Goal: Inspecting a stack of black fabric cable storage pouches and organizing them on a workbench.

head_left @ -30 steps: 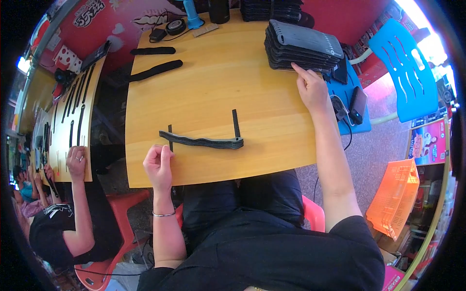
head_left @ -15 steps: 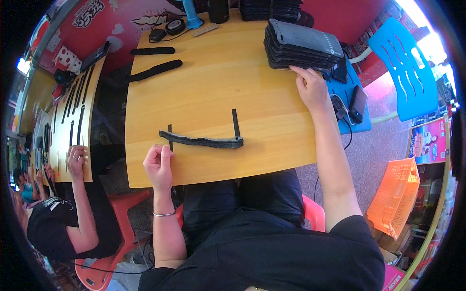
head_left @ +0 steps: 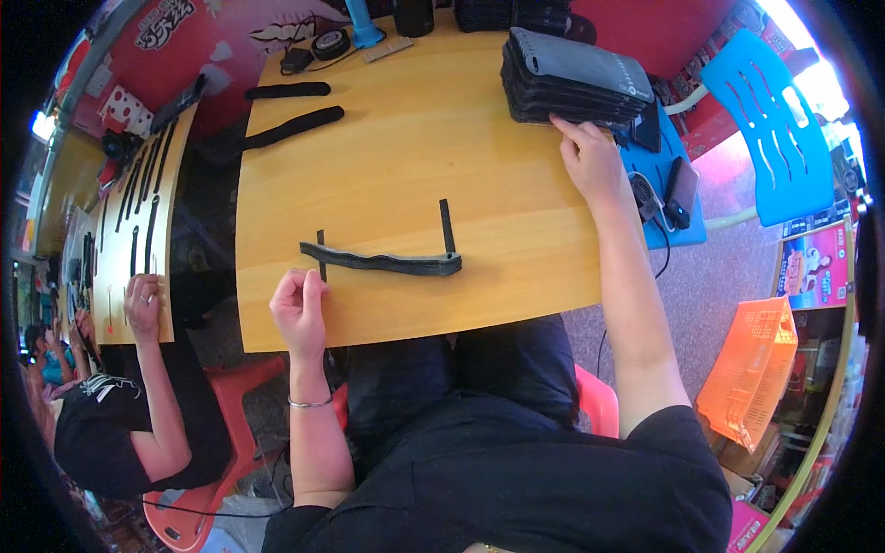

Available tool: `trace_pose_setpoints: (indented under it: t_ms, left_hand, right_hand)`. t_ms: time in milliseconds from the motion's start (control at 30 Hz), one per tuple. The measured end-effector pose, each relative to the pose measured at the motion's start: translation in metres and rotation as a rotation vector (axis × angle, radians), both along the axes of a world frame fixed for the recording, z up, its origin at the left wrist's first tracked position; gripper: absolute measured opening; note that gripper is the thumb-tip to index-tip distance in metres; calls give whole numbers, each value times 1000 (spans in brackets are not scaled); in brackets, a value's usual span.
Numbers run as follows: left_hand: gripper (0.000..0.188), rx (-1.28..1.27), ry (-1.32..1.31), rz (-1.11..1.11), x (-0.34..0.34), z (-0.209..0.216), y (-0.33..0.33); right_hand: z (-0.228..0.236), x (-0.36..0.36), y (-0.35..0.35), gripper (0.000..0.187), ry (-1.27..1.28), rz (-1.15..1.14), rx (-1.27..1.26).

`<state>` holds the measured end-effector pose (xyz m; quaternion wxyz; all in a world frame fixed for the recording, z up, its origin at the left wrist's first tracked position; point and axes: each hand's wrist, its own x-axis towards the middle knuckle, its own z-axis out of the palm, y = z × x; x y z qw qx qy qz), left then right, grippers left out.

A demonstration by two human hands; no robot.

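Observation:
A dark grey, folded fabric band [head_left: 387, 265] lies across the near middle of the wooden table, its edge wavy. Two narrow black straps stick out from it, a left strap [head_left: 321, 238] and a right strap [head_left: 446, 224]. My left hand [head_left: 300, 309] is closed, fingers curled and thumb beside the left strap's near end; whether it grips anything is hidden. Over at the right, my right hand [head_left: 592, 161] reaches up with its index finger stretched out. Its fingertips meet the near lower edge of a stack of grey-black flat pieces [head_left: 576, 78].
Two black fabric strips, one upper [head_left: 289, 90] and one lower [head_left: 295, 127], lie far left. A blue chair seat [head_left: 678, 235] beside the table holds electronic devices. An orange crate [head_left: 749, 373] stands lower right. On the left, another person's hand [head_left: 143, 309] rests at a second table.
The whole view has shifted slightly. Both hands stay in nearly the same places, the right still at the stack's edge, and the band lies unmoved.

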<state>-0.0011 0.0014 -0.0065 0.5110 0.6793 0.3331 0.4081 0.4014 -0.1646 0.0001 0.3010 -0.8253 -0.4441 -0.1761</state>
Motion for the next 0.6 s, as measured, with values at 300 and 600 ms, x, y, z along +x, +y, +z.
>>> trace_pose_setpoints:
  t_ms: [300,600]
  left_hand:
    - [23,-43,-24,30,3,1,-1]
    - [24,-4,-26,40,4,-1,-2]
  right_hand:
    - [-5,9,-1,28,29,24,-19]
    - [-5,9,-3,25,47,0,40]
